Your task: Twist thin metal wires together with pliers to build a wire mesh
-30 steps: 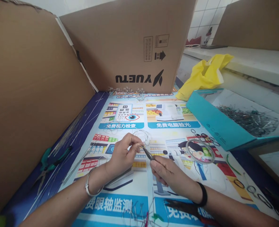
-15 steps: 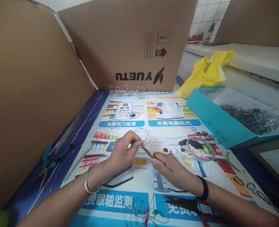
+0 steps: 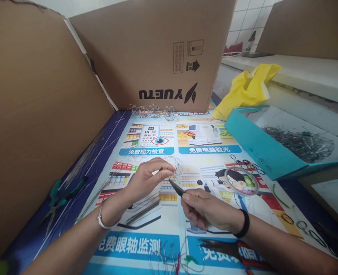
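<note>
My left hand (image 3: 150, 177) is in the middle of the printed sheet, thumb and fingertips pinched together on a thin wire. The wire's loose loops (image 3: 178, 165) curl just beyond the fingertips. My right hand (image 3: 205, 206) is closed around slim-nosed pliers (image 3: 176, 188), whose handles are mostly hidden in the palm. The pliers' tip points up and left, just below my left fingertips, and seems apart from the wire. Straight wire lengths (image 3: 143, 212) lie under my left wrist.
Teal-handled pliers (image 3: 54, 200) and more wires lie at left. Dark-jawed pliers (image 3: 223, 246) are by my right forearm. A clear ring (image 3: 257, 187) lies right. A blue box (image 3: 267, 160) holds many wire pieces. Cardboard walls (image 3: 123, 57) stand behind and left.
The pliers' tip has drawn down slightly from my left fingertips, and my right hand has turned its grip. My left fingers have straightened somewhat. The view has shifted a little.
</note>
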Motion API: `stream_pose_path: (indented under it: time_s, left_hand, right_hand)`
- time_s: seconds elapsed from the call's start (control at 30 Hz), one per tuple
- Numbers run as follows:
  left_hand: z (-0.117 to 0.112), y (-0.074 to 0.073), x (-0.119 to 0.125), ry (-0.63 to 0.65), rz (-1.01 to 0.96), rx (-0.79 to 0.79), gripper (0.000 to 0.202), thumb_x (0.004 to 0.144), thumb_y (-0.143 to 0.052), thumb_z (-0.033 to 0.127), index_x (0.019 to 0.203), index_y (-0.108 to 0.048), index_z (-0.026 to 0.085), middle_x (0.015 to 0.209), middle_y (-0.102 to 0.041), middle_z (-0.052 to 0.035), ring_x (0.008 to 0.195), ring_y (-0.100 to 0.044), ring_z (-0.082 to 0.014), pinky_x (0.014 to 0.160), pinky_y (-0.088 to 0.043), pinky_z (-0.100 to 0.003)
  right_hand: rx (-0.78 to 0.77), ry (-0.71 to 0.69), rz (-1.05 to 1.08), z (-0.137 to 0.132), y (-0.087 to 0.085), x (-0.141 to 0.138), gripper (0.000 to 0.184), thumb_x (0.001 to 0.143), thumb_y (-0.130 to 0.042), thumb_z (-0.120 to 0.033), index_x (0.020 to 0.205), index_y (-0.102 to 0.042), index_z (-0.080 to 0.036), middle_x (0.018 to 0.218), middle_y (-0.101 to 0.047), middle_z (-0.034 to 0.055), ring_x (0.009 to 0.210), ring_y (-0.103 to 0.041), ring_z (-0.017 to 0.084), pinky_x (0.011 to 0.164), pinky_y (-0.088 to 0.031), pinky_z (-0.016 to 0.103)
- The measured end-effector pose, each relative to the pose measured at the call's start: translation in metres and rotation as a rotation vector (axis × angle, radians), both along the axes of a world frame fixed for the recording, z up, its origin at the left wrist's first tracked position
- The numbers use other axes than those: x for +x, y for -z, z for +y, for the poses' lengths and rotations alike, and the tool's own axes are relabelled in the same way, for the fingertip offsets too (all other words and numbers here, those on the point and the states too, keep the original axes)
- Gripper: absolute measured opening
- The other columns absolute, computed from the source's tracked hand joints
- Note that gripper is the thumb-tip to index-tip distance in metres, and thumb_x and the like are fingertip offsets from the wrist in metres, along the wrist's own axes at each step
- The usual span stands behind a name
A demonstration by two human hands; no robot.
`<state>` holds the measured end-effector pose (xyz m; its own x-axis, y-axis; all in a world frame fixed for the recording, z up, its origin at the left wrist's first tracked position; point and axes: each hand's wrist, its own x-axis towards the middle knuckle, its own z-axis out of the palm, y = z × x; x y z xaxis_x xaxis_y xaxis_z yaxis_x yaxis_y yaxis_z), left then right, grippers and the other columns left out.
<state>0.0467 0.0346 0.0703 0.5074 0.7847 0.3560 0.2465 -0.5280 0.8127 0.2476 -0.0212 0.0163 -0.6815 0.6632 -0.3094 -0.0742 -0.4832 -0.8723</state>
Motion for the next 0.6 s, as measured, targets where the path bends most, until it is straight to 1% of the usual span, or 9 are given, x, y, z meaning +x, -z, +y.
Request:
stream_pose_path:
  time_s: [0.17,0.23,0.27,0.33,0.4,0.53,0.6]
  left_hand:
    - [-0.003,0.006,0.003,0.017,-0.019,-0.134,0.015,0.085,-0.057,0.029,0.081,-0.065,0.016,0.078,-0.066,-0.0035,0.074,-0.060,-0.0132,0.070,-0.049,-0.026]
    - [-0.004,0.008,0.004,0.002,-0.020,-0.145,0.017,0.087,-0.054,0.029,0.083,-0.064,0.016,0.081,-0.066,-0.0041,0.077,-0.061,-0.0135,0.072,-0.050,-0.026]
    - [-0.005,0.009,0.005,-0.015,-0.025,-0.127,0.017,0.088,-0.051,0.028,0.086,-0.063,0.016,0.084,-0.067,-0.0045,0.080,-0.062,-0.0134,0.073,-0.050,-0.026]
    - [-0.005,0.010,0.005,-0.066,-0.042,-0.049,0.017,0.091,-0.046,0.025,0.090,-0.060,0.016,0.089,-0.067,-0.0049,0.082,-0.062,-0.0126,0.075,-0.051,-0.026]
    - [-0.005,0.012,0.004,-0.116,-0.021,0.071,0.016,0.092,-0.043,0.021,0.093,-0.058,0.016,0.091,-0.068,-0.0049,0.083,-0.063,-0.0119,0.074,-0.051,-0.025]
    - [-0.005,0.014,0.003,-0.129,0.100,0.379,0.015,0.091,-0.043,0.016,0.096,-0.057,0.016,0.093,-0.069,-0.0056,0.090,-0.065,-0.0135,0.079,-0.052,-0.027]
    - [-0.005,0.016,0.003,-0.136,0.121,0.473,0.014,0.091,-0.044,0.014,0.096,-0.056,0.016,0.092,-0.070,-0.0055,0.090,-0.066,-0.0137,0.078,-0.054,-0.027]
  right_hand:
    - [-0.019,-0.021,0.028,-0.001,0.003,0.000,0.041,0.084,-0.047,-0.055,0.069,-0.048,-0.016,0.050,-0.044,-0.0059,0.035,-0.037,0.004,0.032,-0.026,0.016]
    - [-0.016,-0.012,0.012,-0.001,0.002,0.000,0.041,0.084,-0.047,-0.054,0.070,-0.049,-0.016,0.050,-0.044,-0.0056,0.035,-0.038,0.004,0.032,-0.026,0.016]
    - [-0.013,-0.003,0.005,-0.002,0.001,0.000,0.041,0.084,-0.047,-0.054,0.070,-0.049,-0.016,0.050,-0.045,-0.0056,0.036,-0.038,0.004,0.033,-0.027,0.016]
    - [-0.009,0.017,0.003,-0.003,0.000,-0.001,0.040,0.085,-0.046,-0.054,0.072,-0.049,-0.016,0.051,-0.046,-0.0054,0.037,-0.040,0.005,0.034,-0.029,0.016]
    - [0.008,0.045,0.005,-0.003,0.000,-0.002,0.040,0.085,-0.045,-0.054,0.073,-0.049,-0.017,0.053,-0.047,-0.0050,0.038,-0.043,0.005,0.035,-0.031,0.017]
    - [0.081,0.113,-0.019,-0.003,0.001,-0.003,0.040,0.088,-0.040,-0.053,0.073,-0.048,-0.017,0.053,-0.049,-0.0040,0.038,-0.044,0.006,0.036,-0.025,0.018]
    - [0.098,0.130,-0.018,-0.003,0.001,-0.003,0.041,0.089,-0.038,-0.053,0.073,-0.048,-0.017,0.052,-0.050,-0.0037,0.038,-0.043,0.006,0.037,-0.023,0.018]
